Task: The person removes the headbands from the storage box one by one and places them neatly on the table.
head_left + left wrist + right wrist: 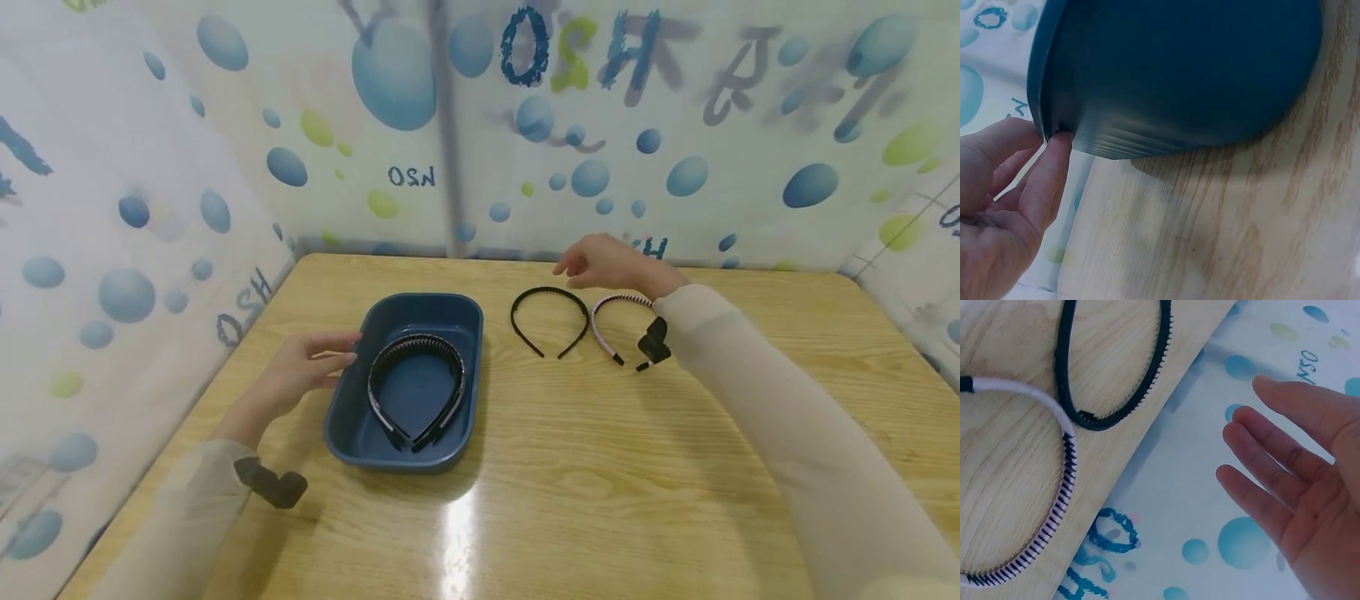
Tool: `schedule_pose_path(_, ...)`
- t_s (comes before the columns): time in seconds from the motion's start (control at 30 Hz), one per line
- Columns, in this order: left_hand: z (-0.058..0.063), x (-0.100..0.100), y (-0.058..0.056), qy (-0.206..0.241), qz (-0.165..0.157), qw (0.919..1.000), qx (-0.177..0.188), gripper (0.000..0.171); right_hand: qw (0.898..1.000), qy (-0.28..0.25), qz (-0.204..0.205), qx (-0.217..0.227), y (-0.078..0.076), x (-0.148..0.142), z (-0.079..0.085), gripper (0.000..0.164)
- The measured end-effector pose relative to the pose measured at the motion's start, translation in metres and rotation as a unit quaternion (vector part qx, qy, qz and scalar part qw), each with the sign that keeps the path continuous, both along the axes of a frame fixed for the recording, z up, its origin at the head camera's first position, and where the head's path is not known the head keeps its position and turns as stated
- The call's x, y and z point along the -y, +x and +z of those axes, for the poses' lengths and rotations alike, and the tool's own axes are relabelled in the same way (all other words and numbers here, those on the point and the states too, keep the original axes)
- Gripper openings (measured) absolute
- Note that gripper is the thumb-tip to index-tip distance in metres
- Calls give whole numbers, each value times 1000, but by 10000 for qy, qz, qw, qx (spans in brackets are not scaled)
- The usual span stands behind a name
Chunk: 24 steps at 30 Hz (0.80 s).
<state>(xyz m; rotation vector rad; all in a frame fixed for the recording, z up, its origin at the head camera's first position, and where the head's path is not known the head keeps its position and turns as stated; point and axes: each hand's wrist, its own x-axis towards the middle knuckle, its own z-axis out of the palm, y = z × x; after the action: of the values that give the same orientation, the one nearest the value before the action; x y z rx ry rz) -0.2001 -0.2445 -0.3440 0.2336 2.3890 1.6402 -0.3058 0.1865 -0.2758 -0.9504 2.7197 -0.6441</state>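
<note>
Two headbands [1061, 362] lay near the loose, empty right hand [603, 263]; a light arch pinch seemed best, the left hand [296, 373], fingers straight, steadying the tub [422, 312].

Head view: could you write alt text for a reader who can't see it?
A person's left hand touches a blue tub holding stacked headbands on a wooden table. The right hand, holding nothing, hovers near a black headband and a pale pink one, with a bubble-printed backdrop behind.
</note>
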Motion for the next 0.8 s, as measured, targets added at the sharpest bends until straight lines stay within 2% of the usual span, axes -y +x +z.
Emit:
schedule_pose_path(0.33,0,0,1,39,-27,10000,-36,46,9994,-97,316,-41,12,21,6,26)
schedule_pose_path(0.6,1,0,1,-43,-6,10000,-73,45,9977,-56,617,-265,21,41,4,25)
schedule_pose_path(0.8,1,0,2,6,-4,10000,-58,46,9958,-176,856,-273,29,56,0,25)
